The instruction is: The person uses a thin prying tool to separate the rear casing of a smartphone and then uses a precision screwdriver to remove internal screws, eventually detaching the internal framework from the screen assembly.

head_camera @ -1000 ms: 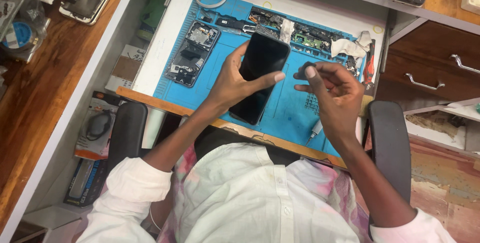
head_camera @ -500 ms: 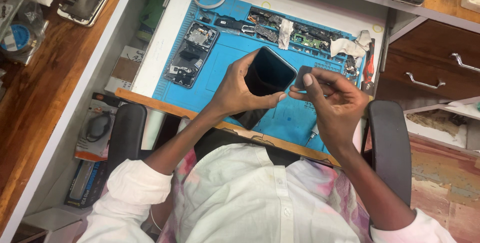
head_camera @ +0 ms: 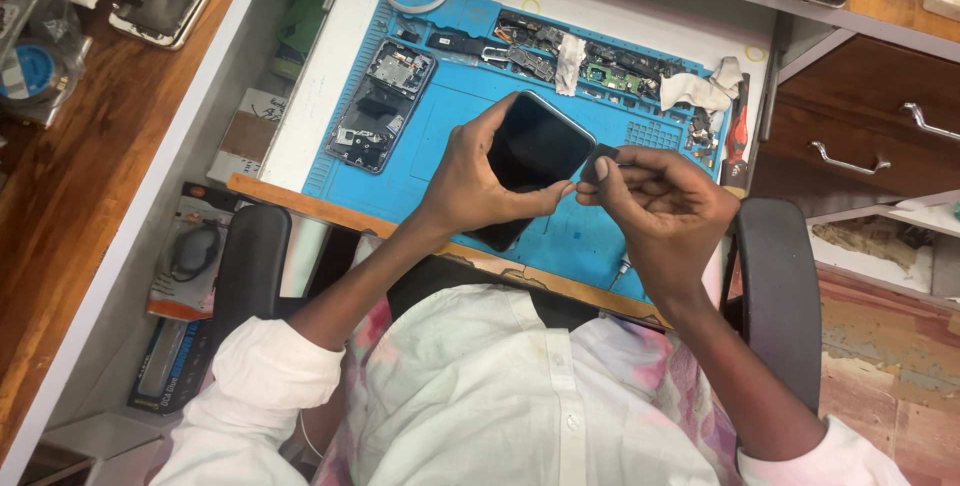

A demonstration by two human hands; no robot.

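Left hand [head_camera: 470, 186] is gripping a dark phone screen panel [head_camera: 530, 161], tilted up over the blue repair mat [head_camera: 450, 131] in the middle of the surface. Right hand [head_camera: 655, 206] pinches a small dark piece [head_camera: 602, 162] right against the panel's right edge. An opened phone body [head_camera: 383, 104] lies on the mat further left.

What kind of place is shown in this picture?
Probably a phone repair bench: a blue silicone work mat, an opened phone body with bare parts on it, and a black phone screen panel held in the left hand.
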